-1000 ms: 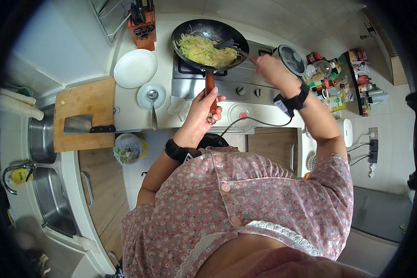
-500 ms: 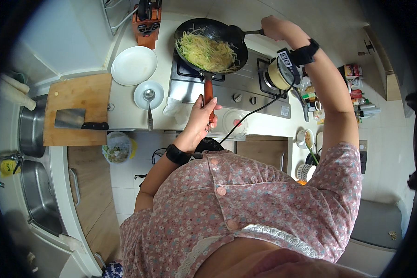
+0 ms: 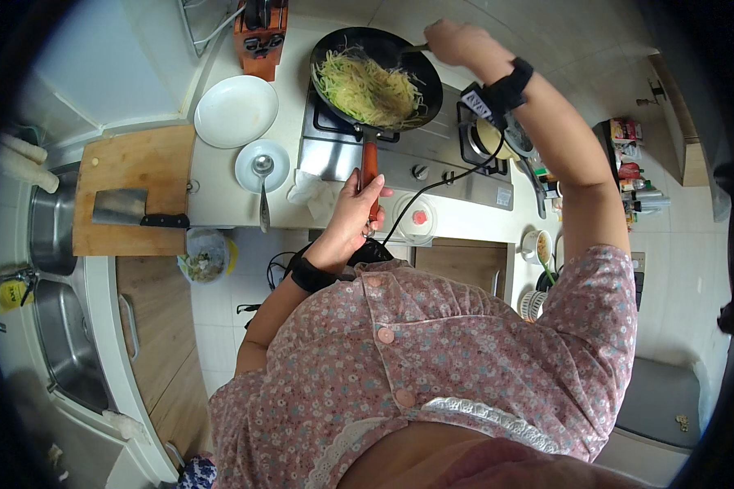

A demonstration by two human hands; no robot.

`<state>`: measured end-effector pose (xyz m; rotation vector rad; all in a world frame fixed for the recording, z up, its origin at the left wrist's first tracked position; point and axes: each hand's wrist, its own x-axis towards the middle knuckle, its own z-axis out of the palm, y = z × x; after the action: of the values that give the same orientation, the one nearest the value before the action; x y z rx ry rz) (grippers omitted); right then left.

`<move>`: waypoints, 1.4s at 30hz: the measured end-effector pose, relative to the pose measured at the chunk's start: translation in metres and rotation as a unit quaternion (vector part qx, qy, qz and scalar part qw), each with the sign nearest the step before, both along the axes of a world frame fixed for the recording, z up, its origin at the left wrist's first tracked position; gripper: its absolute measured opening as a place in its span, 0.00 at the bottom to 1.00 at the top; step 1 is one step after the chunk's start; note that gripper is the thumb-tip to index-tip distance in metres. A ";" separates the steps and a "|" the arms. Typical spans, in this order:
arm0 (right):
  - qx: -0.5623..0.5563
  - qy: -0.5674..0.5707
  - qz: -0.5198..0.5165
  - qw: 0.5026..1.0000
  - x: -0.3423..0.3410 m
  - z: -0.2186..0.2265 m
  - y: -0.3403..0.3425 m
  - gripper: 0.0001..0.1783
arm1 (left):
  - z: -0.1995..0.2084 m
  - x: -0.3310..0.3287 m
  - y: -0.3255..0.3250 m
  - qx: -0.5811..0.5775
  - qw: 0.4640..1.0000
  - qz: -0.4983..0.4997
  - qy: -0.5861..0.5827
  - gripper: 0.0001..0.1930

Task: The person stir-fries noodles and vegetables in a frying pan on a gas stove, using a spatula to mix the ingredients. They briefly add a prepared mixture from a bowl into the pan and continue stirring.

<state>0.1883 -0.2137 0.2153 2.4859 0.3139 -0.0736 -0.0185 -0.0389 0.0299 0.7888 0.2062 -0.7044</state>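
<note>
Shreds (image 3: 367, 91) lie in the wok (image 3: 431, 85), at eight o'clock from our right hand (image 3: 461, 44), the nearer, clamped on a utensil (image 3: 416, 49); our left hand (image 3: 354, 209) grips the handle (image 3: 369, 155), which we note runs twelve-to-six.

Reads as a kitchen: shows gas stove (image 3: 395, 169) near front edge of counter (image 3: 216, 191), knife block (image 3: 258, 65) at back edge, cutting board (image 3: 143, 167) at left corner, steel sinks (image 3: 72, 346) beside.

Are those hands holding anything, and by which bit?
Yes, two things. The left hand holds the black wok by its reddish-brown handle. The right hand holds a spatula by its handle.
</note>
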 end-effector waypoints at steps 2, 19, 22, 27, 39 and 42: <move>0.000 0.028 -0.034 0.999 0.000 -0.002 -0.001 0.15 | -0.001 0.001 0.001 0.013 1.000 0.000 0.005 0.12; -0.041 -0.039 0.089 0.994 -0.004 -0.018 -0.051 0.26 | -0.002 0.002 -0.002 0.014 1.000 -0.003 -0.008 0.11; -0.061 -0.017 0.120 0.991 -0.020 -0.015 -0.071 0.28 | -0.003 0.001 -0.002 0.018 1.000 -0.001 -0.018 0.11; -0.064 0.040 0.087 0.993 -0.079 -0.005 -0.090 0.25 | -0.010 0.004 -0.002 0.003 1.000 0.006 -0.018 0.12; 0.030 -0.014 0.034 0.999 -0.095 0.005 -0.099 0.28 | -0.017 0.010 0.002 0.025 0.999 -0.011 -0.037 0.11; 0.033 0.009 -0.043 0.998 -0.103 -0.006 -0.100 0.27 | -0.022 0.010 0.003 0.010 0.999 0.002 -0.045 0.11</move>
<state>0.0851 -0.3136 0.2090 2.5658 0.2210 -0.1215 -0.0088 -0.0358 0.0083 0.8366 0.1335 -0.6620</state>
